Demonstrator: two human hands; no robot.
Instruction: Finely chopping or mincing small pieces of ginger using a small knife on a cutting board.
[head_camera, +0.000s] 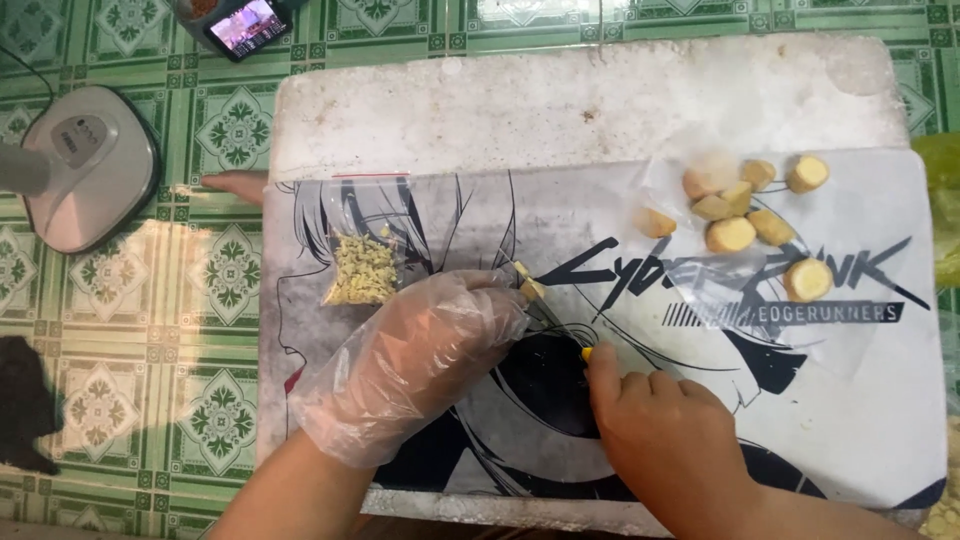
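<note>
On the printed mat (860, 400) near us, our gloved left hand (420, 360) pinches a small yellow piece (528, 283) at its fingertips, while our bare right hand (665, 430) grips a yellow-handled knife (570, 335), blade touching that piece. Farther right lie cut chunks (740, 215); left, a bag of bits (365, 265).

A small pale yellow chunk (528, 283), partly cut, stands pinched upright on the printed mat.

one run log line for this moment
left hand: gloved, pinching yellow piece | right hand: bare, gripping knife | zip bag of chopped bits: beside left hand | whole pieces: upper right on printed mat
</note>
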